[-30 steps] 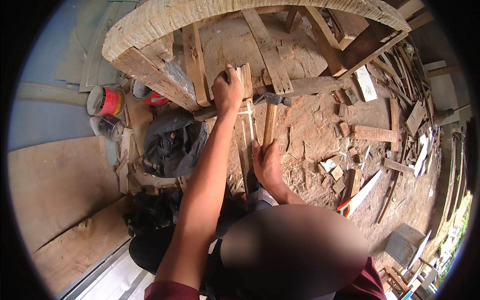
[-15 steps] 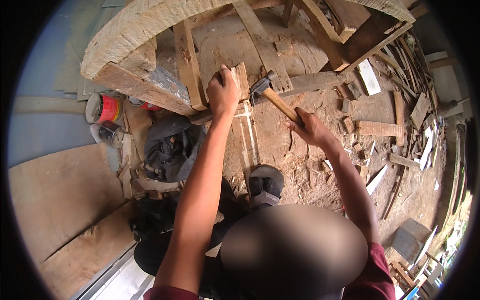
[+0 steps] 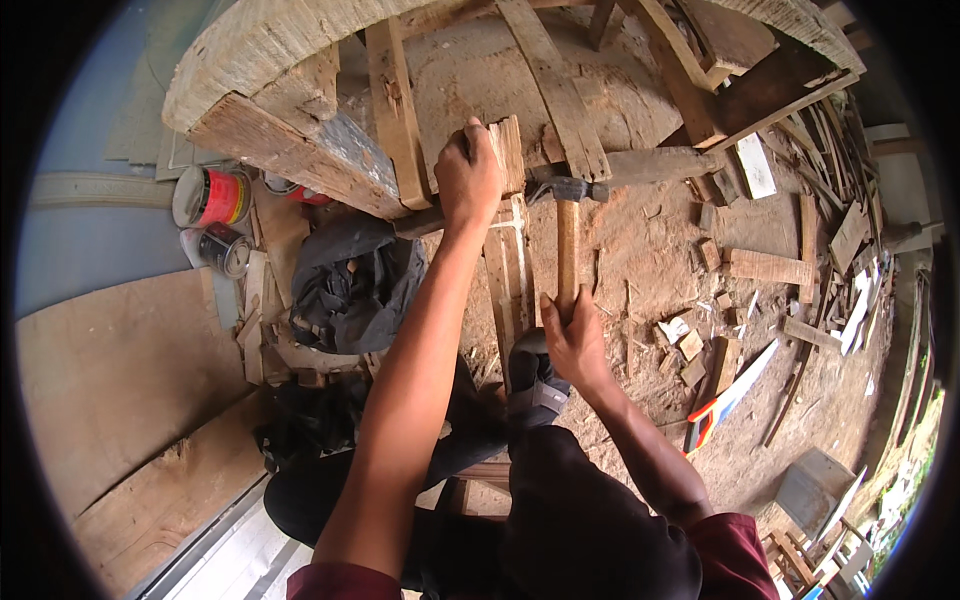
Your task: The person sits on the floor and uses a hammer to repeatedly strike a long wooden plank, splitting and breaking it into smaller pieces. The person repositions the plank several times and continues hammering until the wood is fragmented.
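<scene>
Now the hammer [image 3: 568,235] has swung straighter, perhaps touching the block [image 3: 509,155].

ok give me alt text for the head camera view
A person's right hand holds a wooden-handled hammer close to a wood block in the left hand. A curved wooden frame is ahead; a handsaw and scattered offcuts lie on the ground to the right.

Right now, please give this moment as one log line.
left hand: holds brown wooden block | right hand: holds wooden-handled dark metal hammer
</scene>
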Action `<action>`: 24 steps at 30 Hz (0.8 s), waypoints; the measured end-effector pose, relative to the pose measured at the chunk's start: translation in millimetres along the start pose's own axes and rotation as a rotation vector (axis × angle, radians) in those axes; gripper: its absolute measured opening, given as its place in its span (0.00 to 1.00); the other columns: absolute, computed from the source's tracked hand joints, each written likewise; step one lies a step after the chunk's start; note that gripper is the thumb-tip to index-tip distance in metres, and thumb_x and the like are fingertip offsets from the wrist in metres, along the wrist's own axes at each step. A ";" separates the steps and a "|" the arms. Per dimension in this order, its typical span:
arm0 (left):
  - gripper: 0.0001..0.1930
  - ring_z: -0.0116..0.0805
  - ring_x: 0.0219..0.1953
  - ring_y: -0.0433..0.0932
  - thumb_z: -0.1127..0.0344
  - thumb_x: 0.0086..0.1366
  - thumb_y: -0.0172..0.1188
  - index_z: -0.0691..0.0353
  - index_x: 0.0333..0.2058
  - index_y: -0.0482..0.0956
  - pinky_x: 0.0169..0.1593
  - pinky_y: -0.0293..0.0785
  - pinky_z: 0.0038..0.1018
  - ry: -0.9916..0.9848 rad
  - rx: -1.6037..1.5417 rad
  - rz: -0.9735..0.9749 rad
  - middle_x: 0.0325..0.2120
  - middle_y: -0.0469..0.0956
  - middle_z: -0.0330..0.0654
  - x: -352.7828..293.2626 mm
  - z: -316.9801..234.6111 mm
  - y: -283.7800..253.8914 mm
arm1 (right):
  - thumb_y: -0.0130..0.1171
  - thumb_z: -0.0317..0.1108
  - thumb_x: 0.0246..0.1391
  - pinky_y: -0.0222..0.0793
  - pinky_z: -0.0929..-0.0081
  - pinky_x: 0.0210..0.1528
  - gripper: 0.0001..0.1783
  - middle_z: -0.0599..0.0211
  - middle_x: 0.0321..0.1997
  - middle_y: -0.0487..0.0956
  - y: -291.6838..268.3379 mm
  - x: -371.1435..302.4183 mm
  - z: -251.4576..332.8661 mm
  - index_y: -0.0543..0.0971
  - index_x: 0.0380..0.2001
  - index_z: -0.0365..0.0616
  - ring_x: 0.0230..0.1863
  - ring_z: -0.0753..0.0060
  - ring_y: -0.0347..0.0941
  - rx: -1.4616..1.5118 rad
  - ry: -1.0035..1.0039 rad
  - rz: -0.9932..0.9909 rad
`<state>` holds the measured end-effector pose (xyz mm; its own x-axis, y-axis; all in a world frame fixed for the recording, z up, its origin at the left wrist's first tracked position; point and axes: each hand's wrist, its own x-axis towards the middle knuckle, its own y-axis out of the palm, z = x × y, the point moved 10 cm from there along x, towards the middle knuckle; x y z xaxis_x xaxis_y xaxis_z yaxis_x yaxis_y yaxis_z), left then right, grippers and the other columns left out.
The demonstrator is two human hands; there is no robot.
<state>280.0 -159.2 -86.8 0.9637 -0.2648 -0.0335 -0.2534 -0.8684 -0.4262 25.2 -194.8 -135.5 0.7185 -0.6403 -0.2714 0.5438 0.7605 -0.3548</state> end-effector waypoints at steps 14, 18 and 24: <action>0.27 0.62 0.35 0.78 0.51 0.71 0.41 0.74 0.33 0.78 0.40 0.71 0.46 0.005 -0.014 -0.069 0.29 0.79 0.63 -7.9 -5.8 -4.7 | 0.53 0.40 0.62 0.53 0.46 0.50 0.21 0.40 0.46 0.65 49.3 -18.4 40.2 0.64 0.40 0.28 0.47 0.39 0.63 -0.439 -0.233 -0.485; 0.29 0.62 0.35 0.78 0.48 0.71 0.42 0.73 0.33 0.78 0.40 0.71 0.46 0.052 -0.011 -0.058 0.29 0.79 0.63 -4.9 -7.2 -3.6 | 0.55 0.38 0.61 0.57 0.50 0.47 0.19 0.39 0.44 0.65 37.1 -18.8 24.4 0.64 0.40 0.29 0.45 0.39 0.63 -0.192 -0.159 -0.414; 0.37 0.61 0.42 0.79 0.36 0.67 0.45 0.74 0.38 0.79 0.46 0.75 0.45 0.033 0.094 -0.028 0.35 0.80 0.64 -0.3 3.2 -2.8 | 0.57 0.39 0.62 0.63 0.61 0.27 0.18 0.51 0.29 0.74 13.8 -22.1 10.4 0.68 0.35 0.32 0.25 0.61 0.69 0.261 -0.054 -0.233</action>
<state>280.7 -155.4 -88.4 0.9666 -0.2562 0.0091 -0.2160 -0.8331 -0.5092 21.3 -169.1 -125.1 0.5805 -0.7985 -0.1596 0.7833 0.6011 -0.1586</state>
